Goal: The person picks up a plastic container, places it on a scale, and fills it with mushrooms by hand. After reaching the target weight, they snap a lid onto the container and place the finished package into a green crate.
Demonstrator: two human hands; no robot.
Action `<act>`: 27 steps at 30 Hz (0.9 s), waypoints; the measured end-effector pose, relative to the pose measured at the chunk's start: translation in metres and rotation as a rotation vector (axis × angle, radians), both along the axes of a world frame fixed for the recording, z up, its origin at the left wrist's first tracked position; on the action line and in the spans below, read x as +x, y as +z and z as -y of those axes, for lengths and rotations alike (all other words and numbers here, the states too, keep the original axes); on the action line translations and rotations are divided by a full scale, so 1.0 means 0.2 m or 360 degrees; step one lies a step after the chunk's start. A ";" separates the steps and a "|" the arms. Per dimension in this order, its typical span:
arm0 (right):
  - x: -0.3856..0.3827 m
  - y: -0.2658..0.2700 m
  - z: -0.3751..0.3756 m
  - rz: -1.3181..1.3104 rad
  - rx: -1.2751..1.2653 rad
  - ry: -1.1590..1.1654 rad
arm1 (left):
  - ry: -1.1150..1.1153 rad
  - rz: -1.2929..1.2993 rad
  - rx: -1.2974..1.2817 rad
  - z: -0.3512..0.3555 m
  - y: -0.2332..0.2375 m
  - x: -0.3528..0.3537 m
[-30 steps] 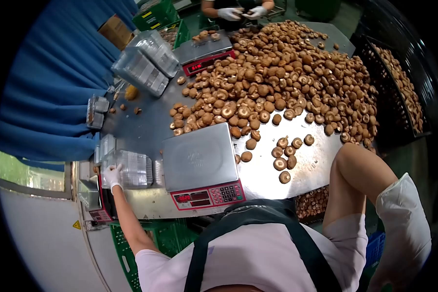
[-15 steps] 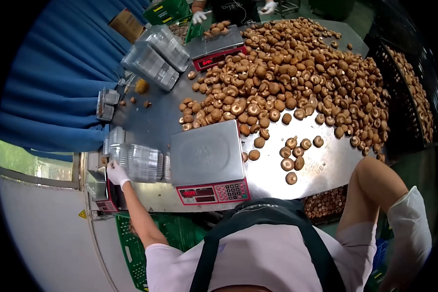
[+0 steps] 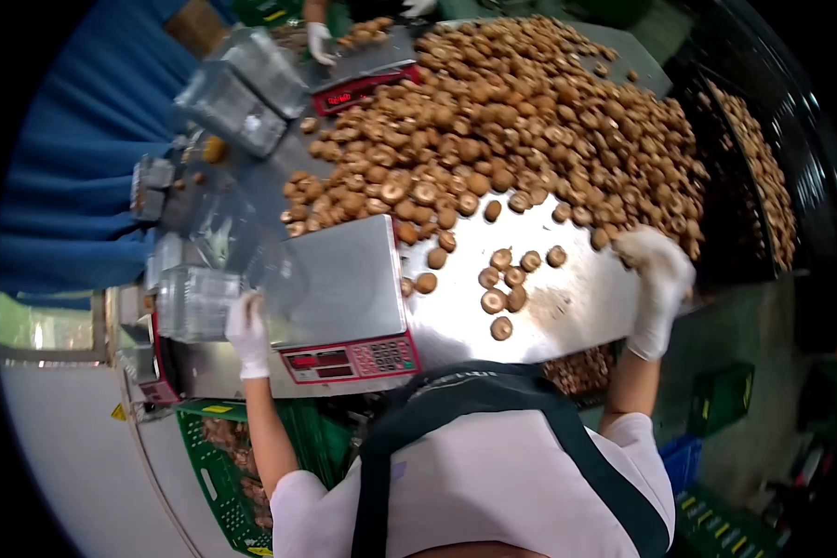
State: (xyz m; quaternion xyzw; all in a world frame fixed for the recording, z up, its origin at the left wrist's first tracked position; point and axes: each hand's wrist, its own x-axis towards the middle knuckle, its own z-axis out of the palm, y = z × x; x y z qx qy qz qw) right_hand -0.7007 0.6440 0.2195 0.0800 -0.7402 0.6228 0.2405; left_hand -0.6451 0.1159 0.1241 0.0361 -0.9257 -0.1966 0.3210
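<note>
My left hand (image 3: 248, 333), in a white glove, is closed on the near edge of a clear plastic container (image 3: 225, 228). The container is smeared by motion, held open beside the scale (image 3: 344, 284) and above a stack of clear containers (image 3: 193, 302). At the near right edge of the heaped shiitake mushrooms (image 3: 530, 121) is my right hand (image 3: 658, 279), also gloved. Its blurred fingers reach the mushrooms, and whether they grip one is not visible. Several loose mushrooms (image 3: 495, 299) lie stem-up on the metal table (image 3: 567, 321) between the scale and my right hand.
Across the table, a co-worker's gloved hand (image 3: 321, 44) is beside a second scale (image 3: 363, 84) bearing mushrooms. Tall stacks of clear containers (image 3: 242, 102) stand at the left. A black crate (image 3: 749, 177) of mushrooms borders the right side; a green crate (image 3: 209, 465) is below left.
My left hand has moved right and drawn a clear container off the stack. My right hand has come up from beside my body to the mushroom heap. The view has shifted.
</note>
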 end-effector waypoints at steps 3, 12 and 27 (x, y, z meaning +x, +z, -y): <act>-0.10 -0.46 -0.08 0.0585 0.0316 -0.0079 | -0.0329 0.0431 -0.0339 -0.25 -0.21 0.08; -0.04 -1.04 -0.23 0.1157 0.0863 -0.0189 | -0.0395 0.0404 -0.0084 -0.88 -0.05 0.10; -0.07 -1.16 0.04 0.0365 0.1343 0.0421 | -0.0802 0.0954 -0.0120 -1.65 -0.79 -0.26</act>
